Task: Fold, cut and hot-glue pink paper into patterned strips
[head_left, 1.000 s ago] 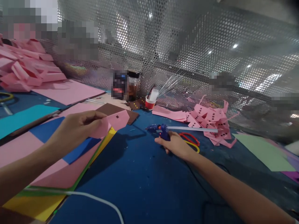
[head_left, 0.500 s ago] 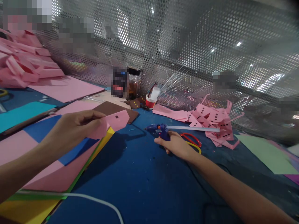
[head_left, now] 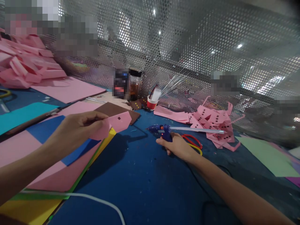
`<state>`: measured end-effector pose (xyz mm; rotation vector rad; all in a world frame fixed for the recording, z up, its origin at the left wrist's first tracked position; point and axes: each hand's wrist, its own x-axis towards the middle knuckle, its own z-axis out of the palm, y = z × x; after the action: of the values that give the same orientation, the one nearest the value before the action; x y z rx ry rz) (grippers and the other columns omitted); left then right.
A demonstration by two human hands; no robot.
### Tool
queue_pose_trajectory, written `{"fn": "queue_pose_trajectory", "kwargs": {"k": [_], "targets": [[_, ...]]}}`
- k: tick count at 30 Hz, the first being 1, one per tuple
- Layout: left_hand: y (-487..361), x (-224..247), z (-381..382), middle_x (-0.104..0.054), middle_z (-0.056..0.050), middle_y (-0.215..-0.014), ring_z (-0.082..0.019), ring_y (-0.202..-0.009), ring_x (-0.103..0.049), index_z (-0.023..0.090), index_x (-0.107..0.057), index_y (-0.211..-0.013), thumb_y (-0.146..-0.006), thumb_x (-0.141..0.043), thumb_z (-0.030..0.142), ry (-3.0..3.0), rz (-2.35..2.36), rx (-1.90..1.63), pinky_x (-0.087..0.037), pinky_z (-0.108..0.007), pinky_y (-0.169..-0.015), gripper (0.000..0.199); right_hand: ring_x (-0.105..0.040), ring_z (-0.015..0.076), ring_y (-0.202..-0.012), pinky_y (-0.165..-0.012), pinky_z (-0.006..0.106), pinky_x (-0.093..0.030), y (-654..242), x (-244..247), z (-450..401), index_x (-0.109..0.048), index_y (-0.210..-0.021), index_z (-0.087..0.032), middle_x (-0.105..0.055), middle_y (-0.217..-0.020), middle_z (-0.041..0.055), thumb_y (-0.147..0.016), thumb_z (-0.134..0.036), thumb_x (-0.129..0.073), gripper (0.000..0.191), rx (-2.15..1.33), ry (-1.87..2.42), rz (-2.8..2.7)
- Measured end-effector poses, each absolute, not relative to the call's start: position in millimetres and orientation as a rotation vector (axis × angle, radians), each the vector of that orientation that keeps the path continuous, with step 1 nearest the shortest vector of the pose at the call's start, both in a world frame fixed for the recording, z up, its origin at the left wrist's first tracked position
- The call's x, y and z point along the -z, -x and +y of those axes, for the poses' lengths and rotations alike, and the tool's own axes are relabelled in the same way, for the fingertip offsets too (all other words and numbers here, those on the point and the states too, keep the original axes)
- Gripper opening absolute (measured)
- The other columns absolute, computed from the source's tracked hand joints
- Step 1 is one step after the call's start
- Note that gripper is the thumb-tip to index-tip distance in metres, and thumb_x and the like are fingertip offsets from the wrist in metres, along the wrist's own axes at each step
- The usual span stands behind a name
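Note:
My left hand (head_left: 81,129) pinches a folded pink paper piece (head_left: 120,122) that bears a small dark square near its angled end. It is held above the stacked coloured sheets, over a yellow sheet's corner. In my right hand (head_left: 179,145) is a blue glue gun (head_left: 166,132), its nozzle pointing left toward the paper but apart from it. A long clear glue stick (head_left: 197,129) sticks out of its back, and a small red light glows on the handle. Just behind my right hand lie scissors with red and yellow handles (head_left: 193,140), partly hidden.
Pink paper pieces with dark squares (head_left: 217,122) are heaped at the back right, beside pink strips (head_left: 171,114). A red and white cup (head_left: 152,103) holding thin wires stands near a lidded jar (head_left: 135,84). A white cable (head_left: 103,201) crosses the front; perforated metal (head_left: 178,37) rises behind.
The whole view has shifted slightly. My left hand still pinches the pink paper and my right hand still grips the glue gun, with hardly any movement between them.

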<state>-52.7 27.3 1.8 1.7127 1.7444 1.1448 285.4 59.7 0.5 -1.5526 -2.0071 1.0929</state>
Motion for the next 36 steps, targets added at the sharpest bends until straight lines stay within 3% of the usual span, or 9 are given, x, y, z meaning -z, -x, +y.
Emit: {"fn": "queue_pose_trajectory", "kwargs": {"k": [9, 17, 24, 31, 36], "targets": [[50, -2, 26, -0.072, 0.001, -0.09, -0.016, -0.081, -0.061, 0.019, -0.073, -0.104, -0.085, -0.059, 0.039, -1.778, 1.729, -1.162, -0.042, -0.023, -0.068, 0.031, -0.059, 0.0132, -0.051, -0.057, 0.026, -0.046, -287, -3, 39, -0.061, -0.091, -0.019, -0.057, -0.056, -0.0044, -0.088, -0.055, -0.063, 0.036, -1.025, 1.436, -1.961], [29, -11, 8, -0.073, -0.001, -0.083, -0.017, -0.077, -0.062, 0.015, -0.072, -0.1, -0.085, -0.057, 0.036, -1.832, 1.542, -1.199, -0.045, -0.025, -0.067, 0.03, -0.056, 0.0109, -0.05, -0.057, 0.025, -0.047, -282, -18, -29, -0.062, -0.09, -0.02, -0.057, -0.059, -0.0057, -0.086, -0.056, -0.068, 0.037, -1.008, 1.37, -1.763], [13, -14, -9, -0.071, -0.003, -0.083, -0.017, -0.072, -0.062, 0.017, -0.072, -0.093, -0.084, -0.059, 0.041, -1.88, 1.323, -1.205, -0.044, -0.025, -0.06, 0.029, -0.053, 0.0084, -0.054, -0.054, 0.024, -0.046, -270, -23, -88, -0.063, -0.091, -0.019, -0.061, -0.077, -0.0025, -0.083, -0.055, -0.071, 0.037, -1.047, 1.329, -1.687], [7, -17, -15, -0.072, -0.002, -0.082, -0.019, -0.075, -0.064, 0.017, -0.073, -0.095, -0.083, -0.057, 0.039, -1.878, 1.278, -1.22, -0.047, -0.026, -0.064, 0.029, -0.054, 0.011, -0.055, -0.055, 0.024, -0.046, -262, -12, -94, -0.065, -0.092, -0.019, -0.06, -0.068, -0.0025, -0.084, -0.06, -0.067, 0.043, -0.971, 1.439, -1.685], [7, -17, -17, -0.074, -0.003, -0.085, -0.021, -0.079, -0.066, 0.018, -0.073, -0.1, -0.083, -0.057, 0.039, -1.913, 1.304, -1.18, -0.049, -0.027, -0.066, 0.031, -0.058, 0.0122, -0.059, -0.056, 0.023, -0.047, -259, -3, -91, -0.066, -0.091, -0.02, -0.063, -0.074, -0.001, -0.083, -0.061, -0.068, 0.041, -0.938, 1.459, -1.687]]}}
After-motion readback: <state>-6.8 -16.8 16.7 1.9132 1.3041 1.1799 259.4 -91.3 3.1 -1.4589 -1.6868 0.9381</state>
